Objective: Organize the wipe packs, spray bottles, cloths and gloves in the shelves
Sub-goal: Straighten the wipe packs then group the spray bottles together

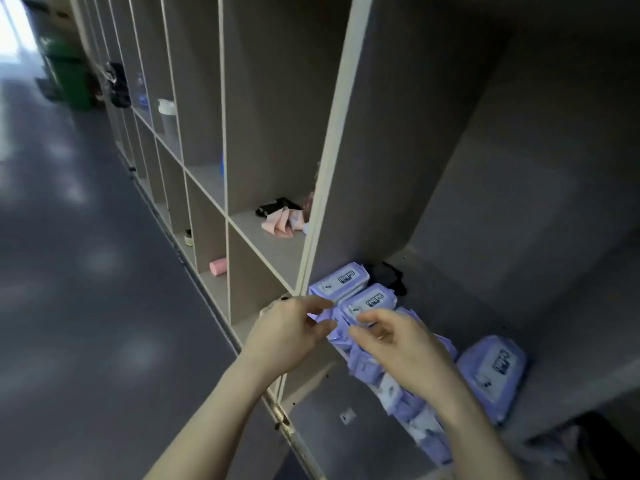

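— From the head camera, what do we have in front of us?

— We face a grey cubby shelf unit with pale edge strips (332, 168). In the nearest compartment a row of lilac plastic wipe packs (391, 379) stands on edge along the shelf board, running from the front edge back toward the divider. At the far end of the row, two lilac wipe packs with white labels and dark lettering (353, 289) show their tops, one just behind the other.

— And our hands?

— Our left hand (287, 334) reaches in past the divider, thumb and fingers curled together in a pinch on the corner of the nearer labelled pack. Our right hand (398, 344) sits over the row just beside it, fingers bent and partly spread; its fingertips lie against the same pack, though we cannot tell whether they truly grip it.

— Anything else in that compartment?

— One more lilac wipe pack (495, 375) stands apart, to the right of the row, its label facing up. A dark crumpled item (388, 275) lies behind the packs, too dim to identify.

— The neighbouring cubby?

— To the left, a pink folded cloth (278, 223) lies on the shelf, touching a black object (273, 206) behind it. One level lower, a pink rolled cloth (218, 266) rests near the front edge.
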Available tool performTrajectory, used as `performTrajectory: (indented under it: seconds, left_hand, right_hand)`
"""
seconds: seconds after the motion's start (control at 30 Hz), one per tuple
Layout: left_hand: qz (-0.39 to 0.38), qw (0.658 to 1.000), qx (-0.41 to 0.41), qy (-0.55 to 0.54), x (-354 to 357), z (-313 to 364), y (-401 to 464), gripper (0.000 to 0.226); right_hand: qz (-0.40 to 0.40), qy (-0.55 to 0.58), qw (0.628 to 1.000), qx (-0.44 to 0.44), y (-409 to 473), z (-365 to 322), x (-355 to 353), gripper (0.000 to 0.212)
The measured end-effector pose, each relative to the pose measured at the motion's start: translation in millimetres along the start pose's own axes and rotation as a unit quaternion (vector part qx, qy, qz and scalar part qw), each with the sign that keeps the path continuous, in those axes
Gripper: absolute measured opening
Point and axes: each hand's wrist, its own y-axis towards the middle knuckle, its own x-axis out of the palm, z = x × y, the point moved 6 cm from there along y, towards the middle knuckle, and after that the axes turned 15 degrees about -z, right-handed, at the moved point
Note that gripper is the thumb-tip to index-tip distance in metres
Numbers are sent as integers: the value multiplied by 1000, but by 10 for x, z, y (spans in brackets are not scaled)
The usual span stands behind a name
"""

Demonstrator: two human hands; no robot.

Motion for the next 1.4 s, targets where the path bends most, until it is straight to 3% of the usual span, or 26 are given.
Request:
performTrajectory:
  seconds: [0.33, 0.6, 0.8, 0.93, 1.17, 1.4]
  left_hand:
    - [-25, 999, -13, 41, -1174, -939, 670, 35]
    - [-31, 998, -18, 44, -1728, -1239, 1540, 37]
    - [-16, 997, -32, 68, -2153, -1484, 2298, 29]
    - [-21, 996, -35, 81, -2374, -1704, 2779, 34]
    - [-52, 993, 1, 104, -2787, -1968, 3714, 44]
    - [-149, 984, 30, 94, -3030, -2044, 4631, 58]
  right_hand:
    - [-3, -1, 1000, 20, 1199, -924, 297, 36]
    - [2, 2, 1000, 18, 2224, -1230, 185, 43]
    - [41, -77, 995, 46, 3106, -1464, -57, 40]
    - [44, -60, 995, 63, 3669, -1515, -167, 37]
    - [128, 37, 982, 137, 4740, -1329, -462, 46]
    - [216, 64, 962, 152, 5649, -1287, -1099, 43]
